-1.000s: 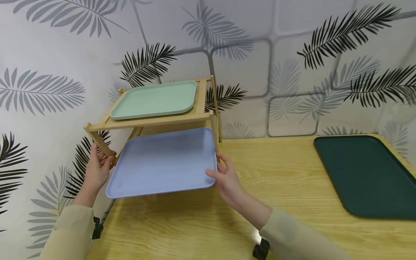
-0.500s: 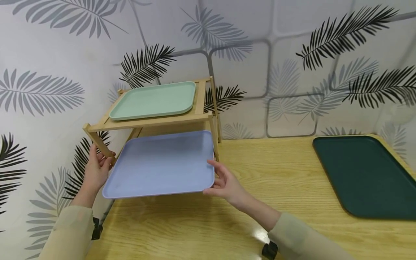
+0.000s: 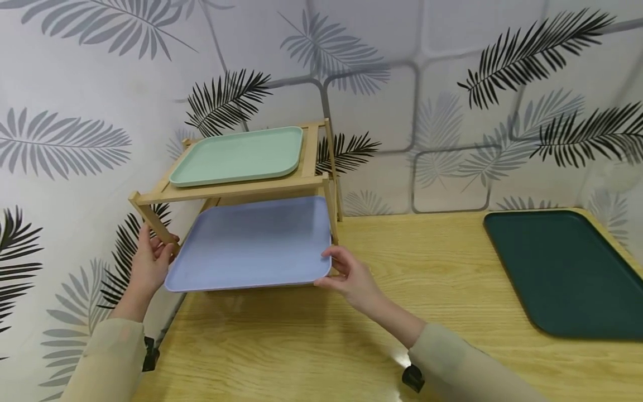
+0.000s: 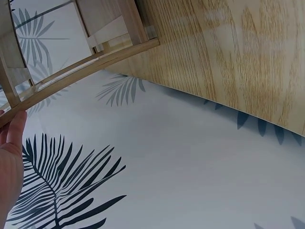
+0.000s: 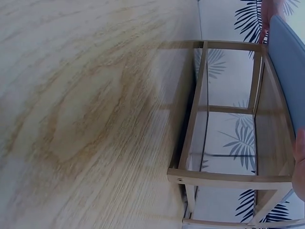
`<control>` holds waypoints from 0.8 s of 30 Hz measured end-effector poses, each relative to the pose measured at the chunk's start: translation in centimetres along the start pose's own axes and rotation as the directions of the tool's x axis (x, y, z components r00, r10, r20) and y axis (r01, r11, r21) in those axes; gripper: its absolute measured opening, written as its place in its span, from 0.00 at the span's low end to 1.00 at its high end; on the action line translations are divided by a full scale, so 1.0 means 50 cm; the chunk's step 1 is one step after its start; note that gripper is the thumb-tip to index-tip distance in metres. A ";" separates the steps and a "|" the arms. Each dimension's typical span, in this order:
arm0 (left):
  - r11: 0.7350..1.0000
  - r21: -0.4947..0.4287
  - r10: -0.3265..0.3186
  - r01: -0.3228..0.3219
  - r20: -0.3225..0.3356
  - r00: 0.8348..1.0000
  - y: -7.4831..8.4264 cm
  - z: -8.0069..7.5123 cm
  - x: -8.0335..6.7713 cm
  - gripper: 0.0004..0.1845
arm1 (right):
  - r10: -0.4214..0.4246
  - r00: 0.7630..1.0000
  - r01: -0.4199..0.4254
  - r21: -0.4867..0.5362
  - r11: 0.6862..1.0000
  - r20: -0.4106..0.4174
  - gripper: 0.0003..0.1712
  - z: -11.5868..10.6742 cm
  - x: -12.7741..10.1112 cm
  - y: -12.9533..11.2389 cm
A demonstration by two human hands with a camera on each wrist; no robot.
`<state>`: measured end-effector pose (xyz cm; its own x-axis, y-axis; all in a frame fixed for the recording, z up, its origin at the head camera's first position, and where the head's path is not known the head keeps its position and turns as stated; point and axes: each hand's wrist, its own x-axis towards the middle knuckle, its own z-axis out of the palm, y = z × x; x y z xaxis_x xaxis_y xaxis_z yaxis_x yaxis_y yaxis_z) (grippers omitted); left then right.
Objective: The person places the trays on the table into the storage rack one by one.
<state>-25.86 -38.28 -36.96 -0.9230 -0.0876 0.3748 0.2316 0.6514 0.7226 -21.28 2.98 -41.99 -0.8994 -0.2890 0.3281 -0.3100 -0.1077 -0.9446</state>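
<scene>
A light blue tray (image 3: 251, 243) sits partly inside the lower level of a two-tier wooden rack (image 3: 231, 190), its front half sticking out over the table. My right hand (image 3: 346, 276) grips the tray's front right corner, thumb on top. My left hand (image 3: 153, 259) holds the rack's front left leg (image 3: 153, 223), beside the tray's left edge. A mint green tray (image 3: 238, 153) lies on the top shelf. In the right wrist view the blue tray (image 5: 290, 71) runs along the right edge above the rack frame (image 5: 224, 176). In the left wrist view a finger (image 4: 12, 143) touches a wooden bar (image 4: 81, 69).
A dark green tray (image 3: 567, 268) lies flat at the right end of the wooden table (image 3: 402, 312). The rack stands in the table's back left corner against leaf-patterned walls (image 3: 452, 111). The table's left edge runs just below my left hand.
The blue tray has slid back deeper under the top shelf, my right hand going with it. My left hand has stayed on the rack's leg.
</scene>
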 end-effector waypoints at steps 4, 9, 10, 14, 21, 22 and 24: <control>1.000 -0.010 0.006 -0.006 0.002 1.000 0.002 0.003 -0.002 0.34 | 0.022 0.999 -0.025 -0.080 0.996 -0.041 0.26 -0.001 0.010 0.000; 0.999 -0.038 0.022 -0.022 0.007 1.000 0.006 0.004 -0.006 0.33 | -0.002 0.995 -0.014 -0.171 0.985 -0.095 0.25 -0.004 0.027 -0.002; 0.999 -0.036 0.024 -0.023 0.008 1.000 0.007 0.004 -0.007 0.33 | -0.009 0.994 -0.011 -0.188 0.982 -0.106 0.24 -0.006 0.031 -0.001; 0.999 -0.036 0.037 -0.037 0.002 0.999 0.011 0.004 -0.007 0.32 | -0.004 0.991 -0.031 -0.262 0.965 -0.132 0.21 -0.010 0.046 -0.002; 0.997 -0.058 0.044 -0.044 -0.008 0.999 0.010 0.004 -0.008 0.33 | -0.040 0.990 -0.020 -0.411 0.911 -0.136 0.15 -0.005 0.064 -0.004; 0.998 -0.058 0.040 -0.040 -0.006 0.999 0.010 0.005 -0.008 0.33 | -0.050 0.988 -0.017 -0.431 0.902 -0.144 0.14 -0.003 0.066 -0.003; 0.998 -0.060 0.031 -0.031 -0.004 1.000 0.008 0.006 -0.007 0.33 | -0.070 0.984 -0.015 -0.461 0.887 -0.167 0.14 0.000 0.070 -0.003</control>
<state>-25.53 -37.76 -36.99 -0.9143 -0.0704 0.3988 0.2780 0.6071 0.7445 -24.36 1.97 -40.72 -0.9144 -0.1181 0.3873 -0.4034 0.3472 -0.8466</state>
